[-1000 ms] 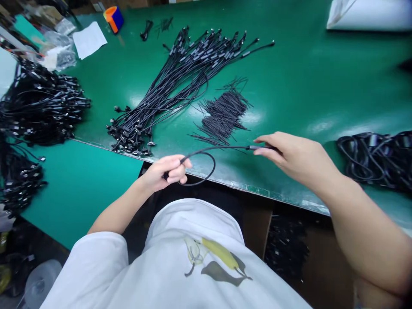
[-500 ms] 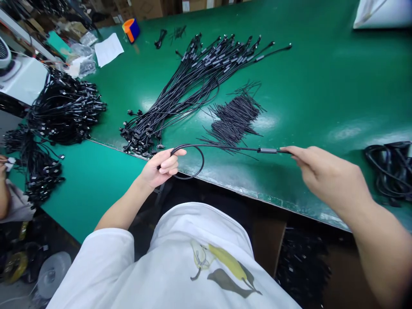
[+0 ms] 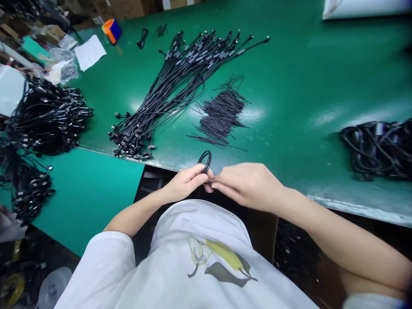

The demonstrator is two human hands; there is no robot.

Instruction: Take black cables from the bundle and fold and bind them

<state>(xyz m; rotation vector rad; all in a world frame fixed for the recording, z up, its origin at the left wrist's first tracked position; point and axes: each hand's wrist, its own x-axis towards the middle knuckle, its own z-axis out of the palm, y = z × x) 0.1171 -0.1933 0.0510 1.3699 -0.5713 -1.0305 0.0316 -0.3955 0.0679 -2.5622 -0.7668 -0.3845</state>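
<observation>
My left hand (image 3: 187,182) and my right hand (image 3: 246,185) meet at the near edge of the green table (image 3: 305,77), fingertips touching. Both are closed on one thin black cable (image 3: 205,160), which rises between them as a small coiled loop. Just beyond the hands lies a heap of short black ties (image 3: 220,116). A long bundle of straight black cables (image 3: 174,86) lies behind it, connectors fanned at both ends.
A pile of coiled black cables (image 3: 376,148) sits at the right. More tangled cable piles (image 3: 45,118) cover the left, beside a lower teal surface (image 3: 86,193). A white paper (image 3: 89,51) and an orange-blue cup (image 3: 111,30) sit far left.
My right hand has come in from the right to meet my left hand. The cable, stretched out between them before, is now gathered into a small loop.
</observation>
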